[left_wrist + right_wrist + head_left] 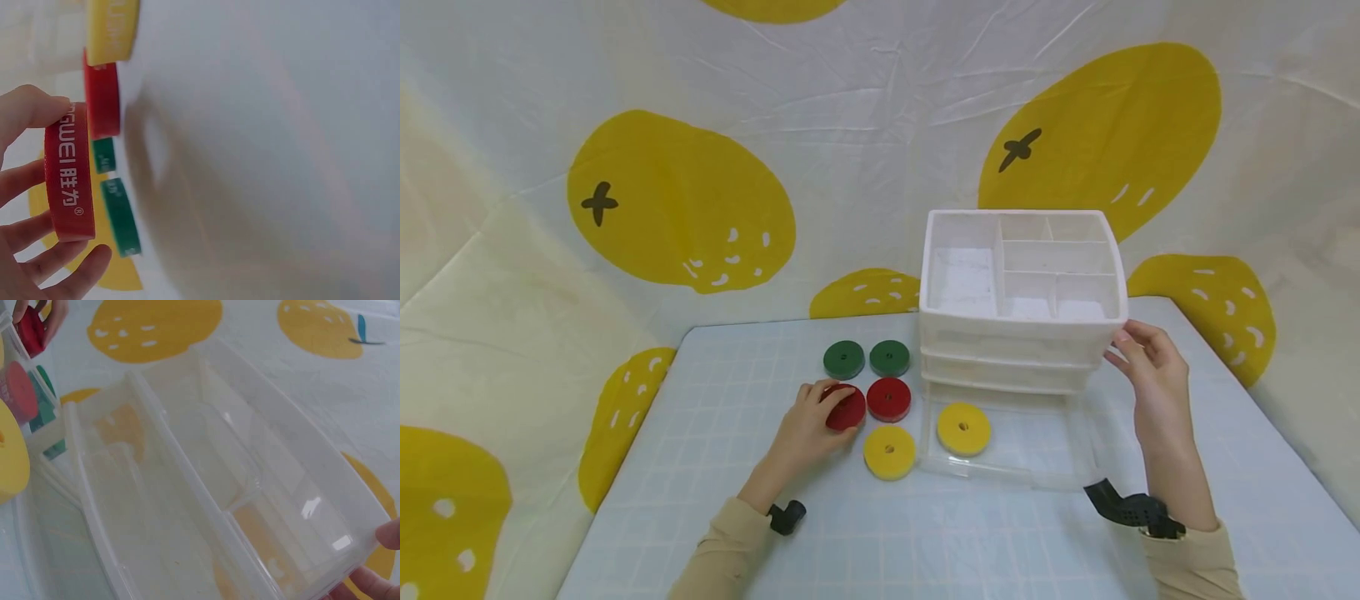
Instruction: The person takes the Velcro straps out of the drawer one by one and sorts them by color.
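My left hand (808, 425) grips a red roll (847, 410), a thick disc with white lettering on its rim in the left wrist view. It looks raised off the table. A second red roll (888, 399) lies just beside it, with two green rolls (844, 359) behind and a yellow roll (889, 452) in front. My right hand (1157, 367) holds the right front corner of a white drawer organizer (1022, 329), thumb (389, 534) on its face and fingers below. The clear bottom drawer (1045, 479) is pulled out, with another yellow roll (963, 429) inside.
The organizer's top is a divided tray with several compartments. A pale checked cloth (850, 542) covers the table. Directly behind rises a white sheet (865, 167) with big yellow fruit prints.
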Tool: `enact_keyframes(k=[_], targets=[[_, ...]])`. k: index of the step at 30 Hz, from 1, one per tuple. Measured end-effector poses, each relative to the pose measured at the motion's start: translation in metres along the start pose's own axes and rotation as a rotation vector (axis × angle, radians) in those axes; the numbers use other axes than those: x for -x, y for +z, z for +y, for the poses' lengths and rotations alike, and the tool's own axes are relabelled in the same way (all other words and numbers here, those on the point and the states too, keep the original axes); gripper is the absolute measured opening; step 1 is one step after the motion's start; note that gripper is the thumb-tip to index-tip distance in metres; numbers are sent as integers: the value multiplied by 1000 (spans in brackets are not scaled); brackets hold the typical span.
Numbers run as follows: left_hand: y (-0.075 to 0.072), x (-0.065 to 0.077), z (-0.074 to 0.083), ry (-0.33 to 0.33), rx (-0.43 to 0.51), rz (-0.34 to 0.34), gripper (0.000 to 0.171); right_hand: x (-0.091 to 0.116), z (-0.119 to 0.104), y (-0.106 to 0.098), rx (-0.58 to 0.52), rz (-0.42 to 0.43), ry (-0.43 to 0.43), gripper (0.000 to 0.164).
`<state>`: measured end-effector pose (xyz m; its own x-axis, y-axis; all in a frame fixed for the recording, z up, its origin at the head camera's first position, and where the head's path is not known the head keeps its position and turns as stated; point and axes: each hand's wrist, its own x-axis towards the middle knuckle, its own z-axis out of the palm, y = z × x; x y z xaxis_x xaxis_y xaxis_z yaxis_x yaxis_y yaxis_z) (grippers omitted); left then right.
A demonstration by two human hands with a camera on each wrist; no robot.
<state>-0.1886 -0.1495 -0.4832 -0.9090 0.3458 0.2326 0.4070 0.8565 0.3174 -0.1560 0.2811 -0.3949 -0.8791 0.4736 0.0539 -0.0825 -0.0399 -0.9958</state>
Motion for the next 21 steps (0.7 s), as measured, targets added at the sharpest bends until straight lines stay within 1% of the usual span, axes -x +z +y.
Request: enact_keyframes(k=[4,7,10,16,19,21], targets=[[4,-4,-8,-21,-20,-53,60,0,0,0,-3,2,2,38],[6,-8,-12,-32,-20,-75,60,0,0,0,-1,2,-7,37],[7,-12,-16,-25,-17,-80,59,0,0,1,-7,2,-13,35],[11,-19,-22,7,-35,-65,58,0,0,1,-35,4,-17,31],[13,-21,-23,4,-37,-73,57,0,0,1,-53,2,-21,27],[13,-23,-24,-2,-34,-86,58,0,0,1,-50,1,-22,28]])
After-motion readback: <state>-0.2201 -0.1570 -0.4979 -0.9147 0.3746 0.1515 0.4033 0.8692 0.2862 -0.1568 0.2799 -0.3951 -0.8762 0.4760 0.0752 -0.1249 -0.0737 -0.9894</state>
